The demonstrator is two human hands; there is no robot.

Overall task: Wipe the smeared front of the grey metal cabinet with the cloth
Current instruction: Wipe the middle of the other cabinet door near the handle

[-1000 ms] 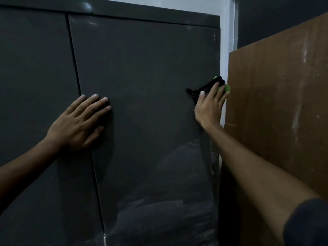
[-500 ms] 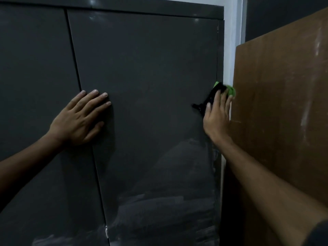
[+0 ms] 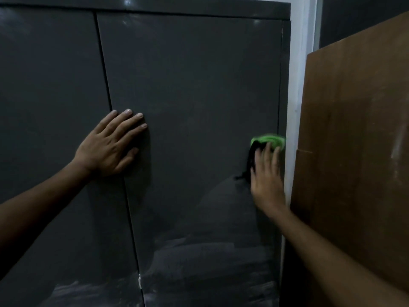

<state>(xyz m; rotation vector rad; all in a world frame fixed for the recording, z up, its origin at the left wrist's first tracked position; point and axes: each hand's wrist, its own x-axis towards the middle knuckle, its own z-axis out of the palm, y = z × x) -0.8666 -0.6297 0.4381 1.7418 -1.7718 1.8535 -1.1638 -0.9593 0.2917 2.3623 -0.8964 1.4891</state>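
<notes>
The right hand (image 3: 266, 178) pressed the cloth (image 3: 266, 141) flat, fingers spread, against the cabinet (image 3: 194, 85) door's right edge. The left hand (image 3: 110, 145) lay flat beside the door seam. The cloth looked soft, light, best palmed.

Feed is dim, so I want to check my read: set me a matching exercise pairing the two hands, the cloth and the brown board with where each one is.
1 left hand
2 right hand
3 cloth
4 brown board

A leaning right of the cabinet
B flat across the seam between the doors
C pressing the cloth near the right door's edge
D under the fingers, green and black

Pairs: 1-B, 2-C, 3-D, 4-A
</notes>
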